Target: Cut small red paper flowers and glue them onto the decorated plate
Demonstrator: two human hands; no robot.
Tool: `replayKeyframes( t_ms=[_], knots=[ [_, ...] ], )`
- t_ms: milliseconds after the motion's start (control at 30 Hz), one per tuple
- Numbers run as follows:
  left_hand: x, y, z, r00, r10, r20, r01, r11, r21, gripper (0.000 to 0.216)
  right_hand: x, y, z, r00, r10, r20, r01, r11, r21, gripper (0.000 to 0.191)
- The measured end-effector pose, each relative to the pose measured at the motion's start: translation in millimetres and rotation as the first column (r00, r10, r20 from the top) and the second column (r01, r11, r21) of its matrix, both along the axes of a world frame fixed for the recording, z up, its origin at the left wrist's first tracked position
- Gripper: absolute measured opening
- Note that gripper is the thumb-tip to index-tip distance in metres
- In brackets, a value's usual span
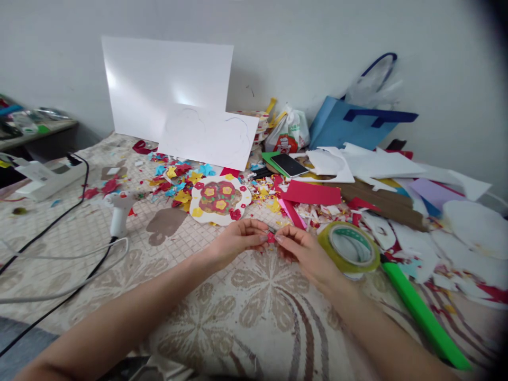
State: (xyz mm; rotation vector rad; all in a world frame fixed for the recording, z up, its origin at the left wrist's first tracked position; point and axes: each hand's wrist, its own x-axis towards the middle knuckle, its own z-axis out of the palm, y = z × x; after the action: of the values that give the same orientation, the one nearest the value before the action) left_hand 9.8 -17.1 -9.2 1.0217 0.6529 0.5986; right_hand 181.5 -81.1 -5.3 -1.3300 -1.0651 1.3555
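Both my hands meet over the tablecloth, around a small red paper flower (271,237). My left hand (242,236) pinches its left side between thumb and fingers. On the right side, my right hand (299,244) pinches it as well; a small dark piece shows at its top, too small to name. Just beyond my hands lies a white scallop-edged card (204,215) decorated with red and yellow paper flowers. A roll of yellowish tape (329,246) stands right of my right hand.
A white glue gun (119,214) with a black cord is at left, near a power strip (51,177). Paper scraps, a phone (289,165), a red paper strip (311,192) and a blue bag (341,124) lie behind. A green cutter-like tool (424,312) rests at right.
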Motion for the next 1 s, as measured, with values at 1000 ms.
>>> replayKeyframes(
  t_ms=[1000],
  knots=[
    [-23, 58, -1.4, 0.653, 0.706, -0.275, 0.167, 0.219, 0.961, 0.017, 4, -1, 3.5, 0.994, -0.001, 0.108, -0.010, 0.995, 0.099, 0.023]
  ],
)
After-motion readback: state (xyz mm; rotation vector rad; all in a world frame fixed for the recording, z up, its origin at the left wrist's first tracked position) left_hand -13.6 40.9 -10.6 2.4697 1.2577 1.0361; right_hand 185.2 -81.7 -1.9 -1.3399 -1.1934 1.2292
